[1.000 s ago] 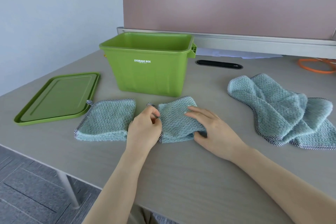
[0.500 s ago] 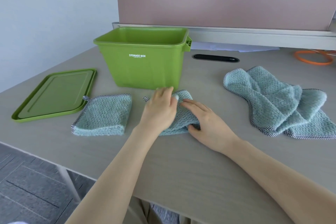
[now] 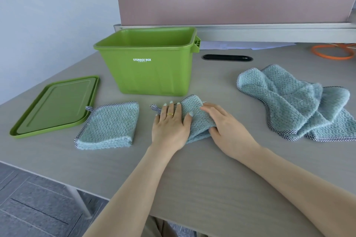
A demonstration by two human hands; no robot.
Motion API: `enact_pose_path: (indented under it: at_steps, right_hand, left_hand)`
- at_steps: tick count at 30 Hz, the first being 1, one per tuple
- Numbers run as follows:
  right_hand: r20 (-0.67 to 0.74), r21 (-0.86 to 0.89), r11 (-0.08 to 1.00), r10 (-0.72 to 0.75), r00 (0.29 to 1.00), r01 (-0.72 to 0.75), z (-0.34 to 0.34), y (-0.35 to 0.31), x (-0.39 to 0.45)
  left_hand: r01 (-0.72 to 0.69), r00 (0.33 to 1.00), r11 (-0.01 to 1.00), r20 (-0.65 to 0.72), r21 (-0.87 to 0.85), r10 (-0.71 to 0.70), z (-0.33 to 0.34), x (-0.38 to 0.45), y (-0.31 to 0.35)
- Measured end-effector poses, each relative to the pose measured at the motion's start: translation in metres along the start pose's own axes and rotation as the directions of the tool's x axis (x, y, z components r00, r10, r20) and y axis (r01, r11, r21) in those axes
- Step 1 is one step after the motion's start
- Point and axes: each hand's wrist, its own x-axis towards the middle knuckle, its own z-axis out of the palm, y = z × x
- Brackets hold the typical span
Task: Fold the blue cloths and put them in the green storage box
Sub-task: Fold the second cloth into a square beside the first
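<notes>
A folded blue cloth (image 3: 198,117) lies on the table just in front of the green storage box (image 3: 148,75). My left hand (image 3: 171,123) lies flat on its left half with straight fingers. My right hand (image 3: 225,127) holds its right edge, fingers on top and thumb at the near edge. A second folded blue cloth (image 3: 107,127) lies to the left, apart from both hands. A heap of unfolded blue cloths (image 3: 292,102) lies at the right. The box is open, and I see nothing inside it.
The green lid (image 3: 55,106) lies flat at the table's left edge. An orange ring (image 3: 333,52) and a black cable slot (image 3: 228,57) sit at the back. A pink partition stands behind the box. The near table edge drops to grey floor at the left.
My left hand let go of the cloth's left corner, slid onto the cloth and now lies flat on it. My right hand stayed at the right edge.
</notes>
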Motion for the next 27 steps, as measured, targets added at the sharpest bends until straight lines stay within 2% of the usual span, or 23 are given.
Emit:
enact_pose_path:
  at_steps: [6,10,14,17,19,22,24,27]
  right_hand:
    - [0.217,-0.168,0.986,0.019,0.976,0.018,-0.006,0.000,-0.003]
    - [0.327,-0.271,0.958,-0.001,0.945,0.095,-0.006,0.000,-0.004]
    - [0.372,-0.272,0.949,-0.048,0.927,0.158,0.002,-0.011,0.003]
    - [0.378,-0.271,0.948,-0.056,0.924,0.168,0.007,-0.019,0.009]
    - [0.362,-0.260,0.952,-0.061,0.930,0.163,0.011,-0.020,0.011]
    - [0.321,-0.217,0.962,-0.090,0.943,0.165,0.014,-0.017,0.012]
    - [0.244,-0.128,0.977,-0.136,0.960,0.171,0.014,-0.017,0.009]
    - [0.101,0.055,0.993,-0.109,0.989,0.104,0.007,-0.010,0.006]
  left_hand:
    - [0.022,0.999,0.999,0.032,-0.027,-0.021,-0.004,-0.001,0.001]
    - [-0.010,0.998,0.997,0.056,0.074,0.006,-0.009,0.003,-0.009]
    - [-0.036,0.992,0.986,0.125,0.161,0.016,-0.019,0.010,-0.027]
    - [-0.050,0.992,0.970,0.125,0.237,0.021,-0.025,0.012,-0.034]
    - [-0.064,0.998,0.970,0.038,0.233,0.056,-0.027,0.012,-0.027]
    - [-0.095,0.989,0.995,-0.111,0.016,0.096,-0.027,0.016,-0.002]
    - [-0.128,0.989,0.991,-0.084,-0.051,0.123,-0.022,0.018,0.013]
    - [-0.136,0.989,0.987,0.069,0.085,0.130,-0.009,0.022,0.011]
